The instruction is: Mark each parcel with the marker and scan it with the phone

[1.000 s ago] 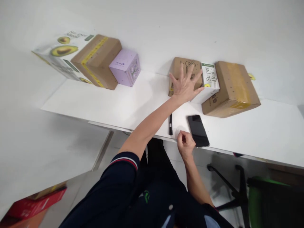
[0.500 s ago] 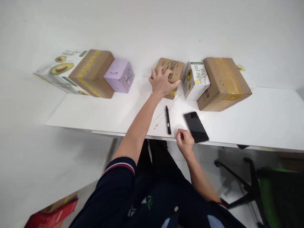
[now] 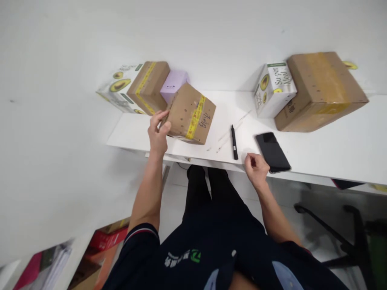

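My left hand [image 3: 159, 131] grips the left side of a brown cardboard box [image 3: 189, 114], thumb on the near face; the other fingers are partly hidden behind it. The box is tilted, showing yellow tape and handwriting, and it covers part of a purple box [image 3: 174, 83] behind. At the desk's front edge my right hand [image 3: 256, 168] rests loosely curled, with nothing visible in it. Right beside it lies a black phone [image 3: 273, 152]. A black marker pen [image 3: 234, 142] lies on the desk between the cardboard box and my right hand.
At the left stand another taped cardboard box [image 3: 151, 84] and a white avocado-print carton [image 3: 119, 86]. On the right are a white Super Meal box [image 3: 275, 90] and a large cardboard box [image 3: 322, 92]. The white desk [image 3: 332, 151] backs onto a wall. A chair base [image 3: 352, 241] stands below.
My left hand has moved left with the cardboard box, which has turned and now sits in front of the purple box. My right hand stays curled by the phone. The view has shifted.
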Available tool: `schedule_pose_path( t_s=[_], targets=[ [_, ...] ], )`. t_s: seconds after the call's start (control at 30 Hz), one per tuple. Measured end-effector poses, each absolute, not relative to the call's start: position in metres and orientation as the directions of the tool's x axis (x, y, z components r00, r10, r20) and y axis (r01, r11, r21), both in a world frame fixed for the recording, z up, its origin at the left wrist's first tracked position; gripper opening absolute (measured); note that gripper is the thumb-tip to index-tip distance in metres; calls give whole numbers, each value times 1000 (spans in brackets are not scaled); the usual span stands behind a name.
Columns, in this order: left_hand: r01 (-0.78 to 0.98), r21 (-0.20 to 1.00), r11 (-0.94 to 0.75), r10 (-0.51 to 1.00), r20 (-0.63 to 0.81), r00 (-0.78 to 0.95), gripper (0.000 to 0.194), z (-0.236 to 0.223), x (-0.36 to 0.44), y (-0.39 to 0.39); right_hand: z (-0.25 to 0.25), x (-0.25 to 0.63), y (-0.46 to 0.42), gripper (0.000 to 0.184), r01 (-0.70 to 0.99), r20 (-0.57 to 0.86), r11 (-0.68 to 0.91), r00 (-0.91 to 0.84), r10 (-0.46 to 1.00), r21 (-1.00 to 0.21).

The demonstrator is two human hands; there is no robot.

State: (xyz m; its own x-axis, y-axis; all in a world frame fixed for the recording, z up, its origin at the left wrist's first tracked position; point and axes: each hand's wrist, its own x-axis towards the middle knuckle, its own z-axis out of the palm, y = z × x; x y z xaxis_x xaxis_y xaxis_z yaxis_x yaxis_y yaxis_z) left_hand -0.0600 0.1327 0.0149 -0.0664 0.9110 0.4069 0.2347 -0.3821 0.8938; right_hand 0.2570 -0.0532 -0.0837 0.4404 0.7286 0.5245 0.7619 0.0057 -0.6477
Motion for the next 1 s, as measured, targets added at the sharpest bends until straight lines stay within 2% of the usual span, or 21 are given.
schedule_pose_path(
  t_s=[0.07, 0.13, 0.23, 0.3, 0.43, 0.5, 0.53, 0.63, 0.73, 0.83, 1.0],
  targets=[
    [-23, 984, -178, 982, 176, -74, 62, 7, -72, 118, -82, 257, -54, 23, 729, 495, -12, 476, 727, -684],
    [-205, 979, -14, 999, 7, -34, 63, -4, -75, 110, -78, 253, -54, 24, 682, 463, -12, 510, 725, -732],
    [-310, 947, 82, 996, -89, -6, 66, -18, -71, 109, -67, 235, -52, 26, 616, 430, 32, 511, 744, -787],
    [-330, 940, 83, 993, -106, -52, 69, -24, -69, 109, -58, 220, -47, 28, 609, 451, 109, 444, 774, -786],
    [-313, 946, -82, 928, -42, -370, 64, -39, -64, 79, -47, 196, -31, 48, 620, 524, 256, 298, 798, -742],
    [-254, 953, -167, 862, 16, -507, 64, -57, -58, 47, -48, 191, -20, 58, 622, 514, 264, 263, 816, -737],
    [-222, 959, -179, 853, 39, -521, 64, -69, -54, 30, -50, 190, -15, 61, 624, 496, 253, 249, 832, -739],
    [-54, 987, -149, 920, 119, -372, 60, -104, -39, -16, -56, 186, -3, 63, 650, 410, 196, 194, 891, -734],
    [58, 989, -134, 967, 144, -210, 67, -122, -29, -37, -55, 178, 0, 56, 676, 319, 169, 103, 942, -717],
    [149, 969, -199, 960, 223, -169, 73, -108, -30, -40, -42, 170, -11, 54, 678, 315, 172, 93, 945, -715],
    [323, 889, -324, 908, 388, -159, 65, -56, -39, -38, -11, 166, -38, 68, 659, 412, 219, 151, 898, -720]
  ],
)
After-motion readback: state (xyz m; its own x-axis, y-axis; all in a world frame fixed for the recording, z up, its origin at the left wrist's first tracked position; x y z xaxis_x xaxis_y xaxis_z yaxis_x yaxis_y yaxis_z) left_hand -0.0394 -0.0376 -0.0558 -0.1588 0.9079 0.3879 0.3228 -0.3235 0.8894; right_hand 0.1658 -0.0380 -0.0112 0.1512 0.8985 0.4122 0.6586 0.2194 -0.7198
